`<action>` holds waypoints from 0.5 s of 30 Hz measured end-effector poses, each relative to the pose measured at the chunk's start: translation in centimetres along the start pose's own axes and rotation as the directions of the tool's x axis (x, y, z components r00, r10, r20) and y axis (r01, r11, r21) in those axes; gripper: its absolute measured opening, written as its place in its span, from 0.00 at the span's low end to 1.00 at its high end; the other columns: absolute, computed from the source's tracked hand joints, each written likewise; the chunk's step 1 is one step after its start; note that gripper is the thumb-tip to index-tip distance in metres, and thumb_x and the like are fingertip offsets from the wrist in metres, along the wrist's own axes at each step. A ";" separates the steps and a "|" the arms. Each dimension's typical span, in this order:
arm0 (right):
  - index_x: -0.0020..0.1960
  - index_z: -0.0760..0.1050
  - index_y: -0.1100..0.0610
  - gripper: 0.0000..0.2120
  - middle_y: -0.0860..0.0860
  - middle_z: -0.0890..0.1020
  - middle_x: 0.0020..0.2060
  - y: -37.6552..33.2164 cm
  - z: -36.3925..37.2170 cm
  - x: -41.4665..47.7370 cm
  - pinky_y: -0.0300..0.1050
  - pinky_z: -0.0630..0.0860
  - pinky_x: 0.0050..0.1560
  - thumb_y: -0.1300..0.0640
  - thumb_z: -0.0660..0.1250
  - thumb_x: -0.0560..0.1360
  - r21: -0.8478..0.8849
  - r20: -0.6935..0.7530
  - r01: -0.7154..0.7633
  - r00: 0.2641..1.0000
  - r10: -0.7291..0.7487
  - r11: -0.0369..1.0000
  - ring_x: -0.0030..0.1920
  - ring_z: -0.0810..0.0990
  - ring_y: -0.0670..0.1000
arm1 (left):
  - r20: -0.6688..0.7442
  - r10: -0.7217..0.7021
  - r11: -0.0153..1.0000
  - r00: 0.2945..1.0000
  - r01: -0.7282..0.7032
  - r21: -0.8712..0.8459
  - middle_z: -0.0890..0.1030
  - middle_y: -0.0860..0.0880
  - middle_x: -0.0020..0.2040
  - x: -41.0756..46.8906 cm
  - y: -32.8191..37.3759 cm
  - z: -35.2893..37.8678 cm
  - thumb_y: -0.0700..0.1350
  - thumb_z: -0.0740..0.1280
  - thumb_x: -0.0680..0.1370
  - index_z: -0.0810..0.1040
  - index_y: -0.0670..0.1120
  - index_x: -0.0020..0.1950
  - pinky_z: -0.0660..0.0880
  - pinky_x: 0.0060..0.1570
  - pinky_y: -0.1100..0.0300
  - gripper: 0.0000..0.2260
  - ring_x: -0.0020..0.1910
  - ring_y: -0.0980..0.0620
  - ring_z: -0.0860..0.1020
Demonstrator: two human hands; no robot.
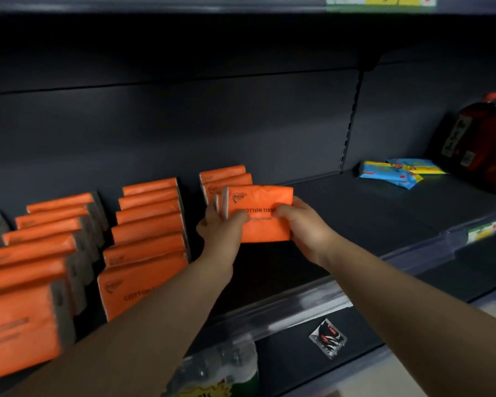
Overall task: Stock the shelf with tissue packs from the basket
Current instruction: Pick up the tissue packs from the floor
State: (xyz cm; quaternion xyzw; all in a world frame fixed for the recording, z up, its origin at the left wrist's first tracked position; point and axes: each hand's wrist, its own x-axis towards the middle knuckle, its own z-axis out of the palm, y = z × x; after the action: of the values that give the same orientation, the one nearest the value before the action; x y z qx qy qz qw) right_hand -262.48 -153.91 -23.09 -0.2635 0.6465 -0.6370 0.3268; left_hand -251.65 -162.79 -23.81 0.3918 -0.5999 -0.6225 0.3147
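An orange tissue pack stands upright at the front of a short row of two orange packs on the dark shelf. My left hand grips its left edge, fingers behind and thumb on the front. My right hand grips its right lower corner, thumb on the printed face. Two longer rows of orange packs stand to the left, one row in the middle and another row at the far left. The basket is out of view.
Blue and yellow packets lie at the back right, beside a dark red package. A small foil sachet lies on the lower shelf. A clear plastic bag sits below my left forearm. A price tag marks the shelf edge.
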 end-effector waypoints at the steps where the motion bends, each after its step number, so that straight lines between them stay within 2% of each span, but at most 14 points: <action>1: 0.60 0.72 0.55 0.14 0.56 0.81 0.55 0.1 0.2 0.4 0.53 0.75 0.61 0.62 0.61 0.74 -0.013 -0.002 -0.002 1.000 0.002 1.000 0.55 0.80 0.55 | -0.011 -0.015 1.000 1.000 0.015 0.016 0.63 0.45 0.71 0.5 0.1 0.2 0.49 0.67 0.72 0.62 0.57 0.74 0.69 0.65 0.43 0.31 0.64 0.43 0.70; 3: 0.58 0.71 0.53 0.13 0.54 0.81 0.52 0.3 0.7 1.4 0.49 0.76 0.56 0.61 0.60 0.74 -0.043 -0.007 -0.004 1.000 0.004 0.999 0.53 0.80 0.54 | -0.027 -0.062 0.998 0.998 0.062 0.017 0.65 0.44 0.70 1.5 0.2 0.4 0.47 0.65 0.73 0.61 0.55 0.75 0.70 0.64 0.42 0.30 0.63 0.41 0.71; 6: 0.60 0.71 0.55 0.15 0.53 0.81 0.50 0.4 1.3 2.6 0.45 0.75 0.48 0.62 0.59 0.75 -0.071 -0.023 0.010 1.000 -0.012 0.997 0.50 0.80 0.52 | -0.060 -0.118 0.992 0.991 0.115 -0.042 0.69 0.43 0.68 2.3 0.1 0.8 0.44 0.63 0.74 0.61 0.54 0.75 0.72 0.62 0.42 0.30 0.61 0.40 0.73; 11: 0.61 0.70 0.54 0.15 0.50 0.80 0.46 1.1 2.2 3.6 0.41 0.73 0.42 0.63 0.57 0.76 -0.072 -0.047 0.030 0.998 -0.033 0.997 0.46 0.79 0.47 | -0.140 0.000 0.994 0.990 -0.016 -0.112 0.77 0.44 0.61 2.5 -0.7 1.5 0.38 0.61 0.75 0.66 0.51 0.72 0.74 0.60 0.49 0.25 0.56 0.45 0.77; 15: 0.64 0.67 0.50 0.17 0.48 0.79 0.49 1.9 2.4 3.9 0.39 0.73 0.44 0.62 0.56 0.77 -0.064 -0.038 0.035 0.999 -0.037 0.997 0.49 0.78 0.46 | -0.154 0.047 0.992 0.987 -0.064 -0.111 0.78 0.46 0.60 2.9 -1.4 1.5 0.36 0.60 0.76 0.66 0.51 0.72 0.75 0.55 0.53 0.25 0.53 0.48 0.78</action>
State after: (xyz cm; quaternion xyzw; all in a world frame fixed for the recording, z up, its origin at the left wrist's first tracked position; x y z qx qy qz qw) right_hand -263.01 -158.31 -25.29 -0.2728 0.6678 -0.6270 0.2941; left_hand -254.28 -164.46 -25.59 0.4021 -0.5482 -0.6156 0.3984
